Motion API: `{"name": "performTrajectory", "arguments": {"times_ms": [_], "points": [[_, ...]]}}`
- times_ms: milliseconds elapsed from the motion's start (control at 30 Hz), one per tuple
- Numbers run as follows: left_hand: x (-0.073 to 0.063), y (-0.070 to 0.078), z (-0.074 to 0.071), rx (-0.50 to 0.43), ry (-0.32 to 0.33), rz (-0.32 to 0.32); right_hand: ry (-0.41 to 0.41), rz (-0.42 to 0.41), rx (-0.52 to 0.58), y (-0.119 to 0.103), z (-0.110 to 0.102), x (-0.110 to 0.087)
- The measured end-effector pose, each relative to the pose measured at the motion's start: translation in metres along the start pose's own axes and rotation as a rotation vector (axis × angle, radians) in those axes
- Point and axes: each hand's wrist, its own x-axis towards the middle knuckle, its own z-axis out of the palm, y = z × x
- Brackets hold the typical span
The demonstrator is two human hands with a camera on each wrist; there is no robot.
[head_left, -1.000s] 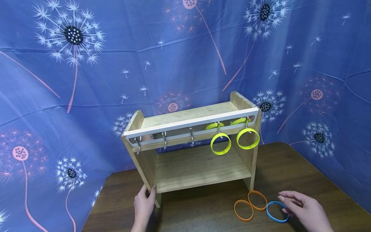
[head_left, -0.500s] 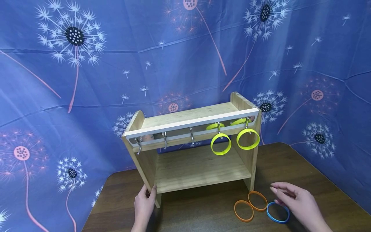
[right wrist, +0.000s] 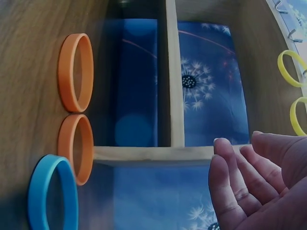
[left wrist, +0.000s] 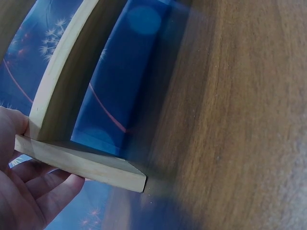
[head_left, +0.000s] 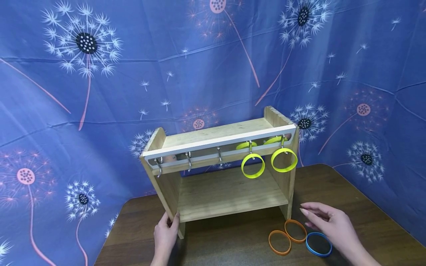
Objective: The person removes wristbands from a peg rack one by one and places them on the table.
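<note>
My left hand (head_left: 165,234) grips the lower front edge of the left side panel (left wrist: 96,170) of a small wooden shelf (head_left: 229,192). In the left wrist view, the thumb lies on one side of the panel and the fingers on the other. My right hand (head_left: 332,223) hovers over the table with its fingers loosely bent and nothing in them. Just left of it lie two orange wristbands (head_left: 281,253) and a blue wristband (head_left: 318,255). From hooks at the right end of the shelf's front rail hang two yellow wristbands (head_left: 253,177), one on each hook.
Several bare metal hooks (head_left: 220,157) project from the rail left of the yellow bands. The shelf stands on a brown wooden table (head_left: 346,192). Behind it hangs a blue cloth with dandelion print (head_left: 213,74).
My right hand has moved left and farther back, away from the blue wristband, toward the shelf's right side. The left hand keeps its grip in the same spot; the wristbands lie as before.
</note>
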Motion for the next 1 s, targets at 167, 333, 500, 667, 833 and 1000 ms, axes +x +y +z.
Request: {"name": "performTrajectory", "arguments": {"times_ms": [167, 333, 500, 667, 833, 1000], "points": [[0.000, 0.000, 0.000, -0.003, 0.013, 0.004, -0.003, -0.036, -0.002, -0.008, 0.005, 0.003], [0.000, 0.000, 0.000, -0.005, 0.014, 0.004, -0.016, -0.068, 0.008, -0.017, 0.009, 0.008], [0.000, 0.000, 0.000, -0.006, 0.015, 0.006, -0.027, -0.101, 0.036, -0.026, 0.014, 0.013], [0.000, -0.001, 0.001, -0.002, 0.014, 0.005, -0.025, -0.145, 0.065, -0.035, 0.019, 0.016], [0.001, -0.001, 0.002, 0.007, 0.009, -0.007, -0.030, -0.177, 0.108, -0.043, 0.025, 0.021], [0.000, 0.000, 0.001, 0.006, -0.001, -0.011, -0.054, -0.198, 0.162, -0.051, 0.028, 0.025]]}}
